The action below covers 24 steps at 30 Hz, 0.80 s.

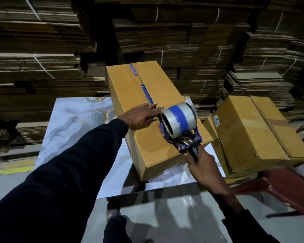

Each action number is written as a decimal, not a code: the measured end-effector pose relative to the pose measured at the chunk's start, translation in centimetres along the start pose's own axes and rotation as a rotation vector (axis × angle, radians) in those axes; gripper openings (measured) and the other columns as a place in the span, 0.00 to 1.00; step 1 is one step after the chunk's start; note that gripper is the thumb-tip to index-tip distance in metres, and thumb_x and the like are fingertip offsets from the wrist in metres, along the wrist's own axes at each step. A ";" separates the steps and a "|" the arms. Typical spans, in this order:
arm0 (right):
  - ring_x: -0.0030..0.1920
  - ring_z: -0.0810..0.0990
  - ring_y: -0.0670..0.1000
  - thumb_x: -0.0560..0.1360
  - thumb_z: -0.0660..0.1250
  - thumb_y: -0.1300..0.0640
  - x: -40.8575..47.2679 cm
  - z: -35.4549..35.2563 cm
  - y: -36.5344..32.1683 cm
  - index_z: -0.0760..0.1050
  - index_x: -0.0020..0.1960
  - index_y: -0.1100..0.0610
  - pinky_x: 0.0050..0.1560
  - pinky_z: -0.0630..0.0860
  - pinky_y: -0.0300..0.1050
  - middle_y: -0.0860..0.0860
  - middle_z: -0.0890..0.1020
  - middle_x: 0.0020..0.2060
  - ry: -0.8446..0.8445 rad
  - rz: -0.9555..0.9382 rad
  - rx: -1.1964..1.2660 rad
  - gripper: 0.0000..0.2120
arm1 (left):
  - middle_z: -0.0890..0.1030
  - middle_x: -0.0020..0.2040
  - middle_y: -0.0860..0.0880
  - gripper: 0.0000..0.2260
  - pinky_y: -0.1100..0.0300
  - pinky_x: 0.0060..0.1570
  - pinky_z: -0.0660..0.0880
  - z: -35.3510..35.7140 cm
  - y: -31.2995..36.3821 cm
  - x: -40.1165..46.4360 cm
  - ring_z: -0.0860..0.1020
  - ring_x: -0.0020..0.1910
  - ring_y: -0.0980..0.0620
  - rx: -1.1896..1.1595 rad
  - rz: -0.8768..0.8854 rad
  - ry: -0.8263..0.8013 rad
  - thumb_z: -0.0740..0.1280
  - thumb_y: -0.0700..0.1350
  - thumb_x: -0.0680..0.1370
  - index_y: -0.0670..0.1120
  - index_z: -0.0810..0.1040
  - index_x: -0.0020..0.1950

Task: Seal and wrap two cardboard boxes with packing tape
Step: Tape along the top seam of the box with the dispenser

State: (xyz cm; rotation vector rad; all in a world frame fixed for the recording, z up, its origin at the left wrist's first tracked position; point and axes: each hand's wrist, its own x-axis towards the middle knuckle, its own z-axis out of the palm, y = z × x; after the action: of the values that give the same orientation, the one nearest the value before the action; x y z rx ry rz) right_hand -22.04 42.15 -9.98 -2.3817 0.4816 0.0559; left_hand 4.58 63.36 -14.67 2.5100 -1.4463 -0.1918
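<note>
The long box (147, 109) lies on the table (74, 120), and its long side runs away from you. The seam goes down the middle of its top. Your left hand (142, 116) lies flat, fingers straight, on the near part of the top. Your right hand (202, 171) grips the handle of the tape gun (178, 123), just right of your left hand, over the near end. The second box (249, 130) sits off to the right.

blue lettering on long box (147, 95) partly covered by left hand (140, 116), word unreadable; tape dispenser (179, 127) handle buried in right hand (205, 171); second box (253, 130) label too small to read; red chair (284, 188) cut off at right edge
</note>
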 end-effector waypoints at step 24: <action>0.44 0.79 0.42 0.81 0.70 0.57 -4.7 0.4 2.3 0.77 0.49 0.55 0.38 0.69 0.31 0.48 0.82 0.40 0.058 0.119 0.197 0.03 | 0.59 0.85 0.48 0.22 0.45 0.84 0.46 2.3 7.9 -2.7 0.52 0.85 0.47 -0.027 0.157 0.075 0.51 0.52 0.89 0.49 0.64 0.83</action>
State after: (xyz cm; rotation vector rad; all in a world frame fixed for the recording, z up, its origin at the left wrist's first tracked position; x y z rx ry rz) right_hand -27.23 42.35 -10.96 -2.1651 0.6265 -0.0068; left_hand -3.88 61.52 -14.76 2.3430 -1.5907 -0.0877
